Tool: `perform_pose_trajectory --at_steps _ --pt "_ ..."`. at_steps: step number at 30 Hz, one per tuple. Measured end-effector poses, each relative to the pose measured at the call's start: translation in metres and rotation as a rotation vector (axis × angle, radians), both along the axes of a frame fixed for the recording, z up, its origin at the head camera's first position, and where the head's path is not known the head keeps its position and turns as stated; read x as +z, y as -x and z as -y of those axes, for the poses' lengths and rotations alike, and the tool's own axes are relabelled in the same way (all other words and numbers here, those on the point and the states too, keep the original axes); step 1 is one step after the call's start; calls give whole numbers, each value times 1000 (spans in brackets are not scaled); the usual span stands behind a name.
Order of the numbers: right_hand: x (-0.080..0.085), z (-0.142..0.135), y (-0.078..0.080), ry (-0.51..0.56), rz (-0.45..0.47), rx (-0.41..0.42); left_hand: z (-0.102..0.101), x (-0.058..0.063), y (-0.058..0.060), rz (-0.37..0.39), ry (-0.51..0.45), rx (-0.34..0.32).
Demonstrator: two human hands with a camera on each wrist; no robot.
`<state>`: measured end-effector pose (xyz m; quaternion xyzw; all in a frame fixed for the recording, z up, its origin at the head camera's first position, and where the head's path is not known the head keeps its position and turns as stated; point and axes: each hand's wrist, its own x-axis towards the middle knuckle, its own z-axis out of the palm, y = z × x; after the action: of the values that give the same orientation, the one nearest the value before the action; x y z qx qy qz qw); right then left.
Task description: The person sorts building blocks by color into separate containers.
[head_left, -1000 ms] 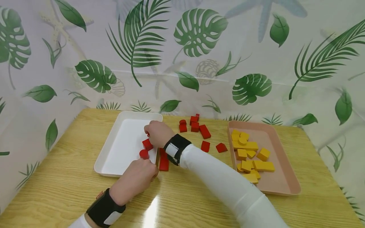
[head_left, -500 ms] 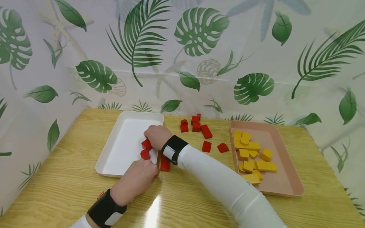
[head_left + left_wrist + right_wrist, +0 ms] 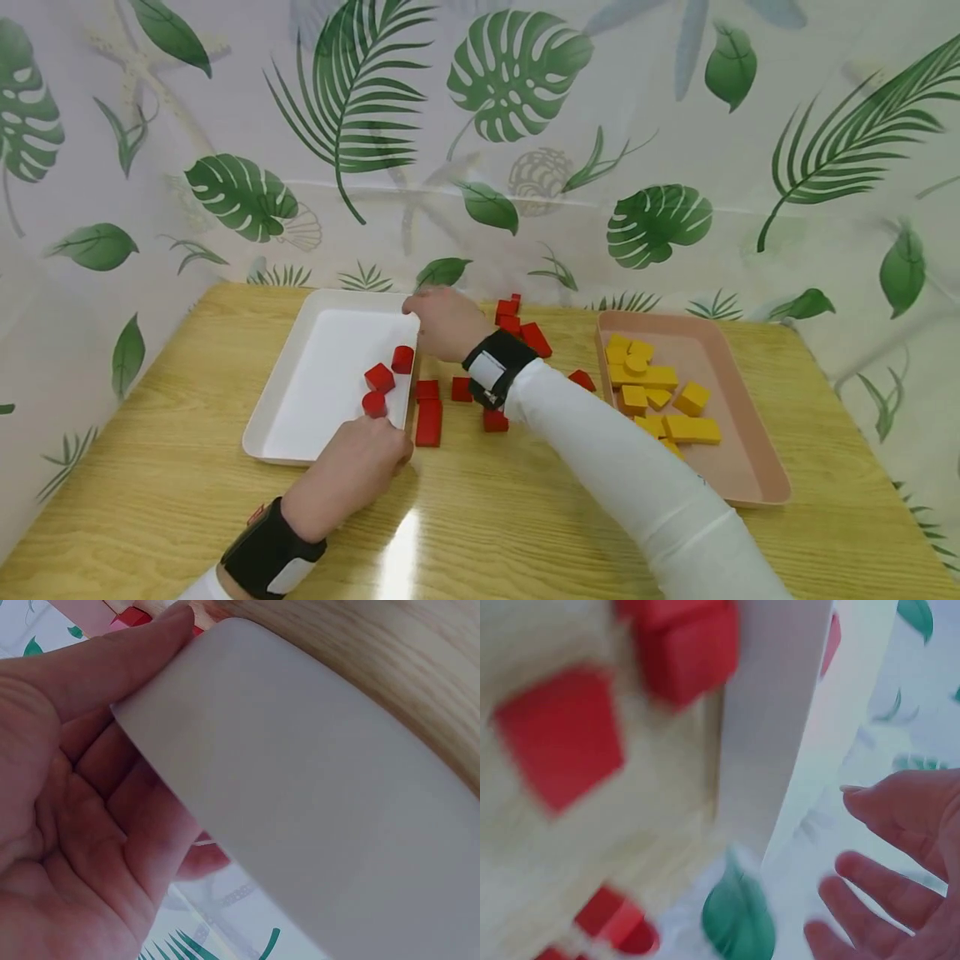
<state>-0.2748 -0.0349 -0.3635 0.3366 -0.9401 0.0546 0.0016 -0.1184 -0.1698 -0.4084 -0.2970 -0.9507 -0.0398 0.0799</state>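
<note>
Head cam: white rectangular plastic-looking tray (image 3: 322,367) sits approx 10 o'clock on the pale wood-grain bench (image 3: 465,517); pink rectangular plastic-looking tray (image 3: 742,450) at 3 o'clock.

My L hand (image 3: 356,458) is at the white tray's 5 o'clock. L wrist cam: thumb by the rim, other fingers bent & going behind the wall, so I'd call it gripping the tray edge; tips partly hidden. R hand (image 3: 450,323) is over that tray's 1-2 o'clock corner; R wrist cam: thumb well apart from loose fingers, nothing in it. Touching the rim or not, can't tell.

Progress, my read: part done. In the white tray, 3 red pcs toward its 3-4 o'clock side: red cylinder (image 3: 402,359), red cube (image 3: 379,378), second red cylinder (image 3: 374,404) nearest L hand. More reds outside: flat red oblong block (image 3: 429,422) w/ small red block (image 3: 427,389) at its 12, just beside the tray wall; others farther out at 3 o'clock, incl. angular red block (image 3: 582,380) partly behind the white R sleeve (image 3: 622,467); red block cluster (image 3: 510,325) past R hand. Exact no. unclear, arm blocks some.

Yellow wooden-looking blocks (image 3: 645,377): all I can see are in the pink tray, so that side looks finished. Left, I'd judge: loose reds on the bench.
</note>
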Motion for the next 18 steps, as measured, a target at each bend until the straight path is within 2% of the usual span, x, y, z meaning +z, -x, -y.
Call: perform_pose_trajectory --at_steps 3,7,10,15,18 --pt "0 -23 14 6 -31 -82 -1 -1 0 -6 -2 -9" --pt "-6 -47 29 39 13 -243 0 -2 0 -10 -10 -11" --pt "-14 -61 36 49 35 -327 0 -2 -1 -5 -19 -10" --pt "-24 -75 37 85 39 -402 -1 -1 -1 2 -34 -7" --pt "-29 -79 35 98 48 -400 -1 -1 -1 -2 -38 -8"
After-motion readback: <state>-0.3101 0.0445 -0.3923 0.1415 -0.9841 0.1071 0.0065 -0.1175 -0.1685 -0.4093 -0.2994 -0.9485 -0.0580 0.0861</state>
